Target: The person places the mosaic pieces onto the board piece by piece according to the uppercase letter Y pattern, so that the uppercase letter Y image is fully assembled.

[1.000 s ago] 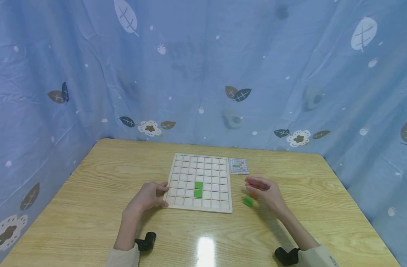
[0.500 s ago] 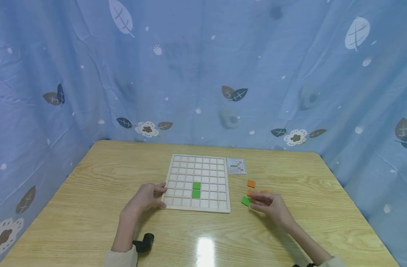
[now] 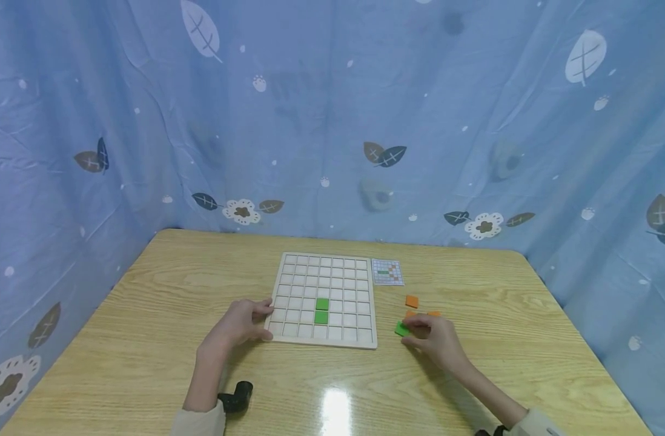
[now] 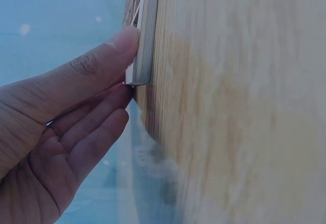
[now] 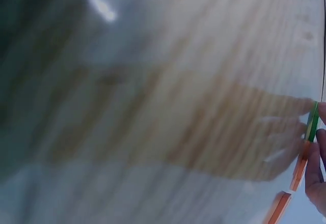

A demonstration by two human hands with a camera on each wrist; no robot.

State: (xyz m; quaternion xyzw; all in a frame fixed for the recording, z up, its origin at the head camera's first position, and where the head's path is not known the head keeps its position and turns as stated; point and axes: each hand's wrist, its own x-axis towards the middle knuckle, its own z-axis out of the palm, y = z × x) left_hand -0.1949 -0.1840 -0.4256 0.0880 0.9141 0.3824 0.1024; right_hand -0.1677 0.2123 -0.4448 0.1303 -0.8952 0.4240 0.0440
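Observation:
A white grid board (image 3: 304,279) with a pale frame lies on the table, with two green tiles (image 3: 322,304) in neighbouring cells of one column. My left hand (image 3: 240,321) holds the board at its left edge near the front corner. In the left wrist view the thumb (image 4: 102,56) lies against the frame, the other fingers beyond it. To the board's right, my right hand (image 3: 438,344) has thumb and finger around a loose green tile (image 3: 401,329), pinching it. The right wrist view shows this green tile (image 5: 312,122) at the fingertips.
Several orange tiles (image 3: 412,301) lie beside and behind the right hand. A small printed grid card (image 3: 387,272) sits at the board's back right corner. A blue patterned curtain (image 3: 332,121) stands behind the wooden table (image 3: 212,254).
My right hand has come down and forward to the loose green tile, uncovering orange tiles that it hid before. The left hand stays on the board. The view has shifted slightly.

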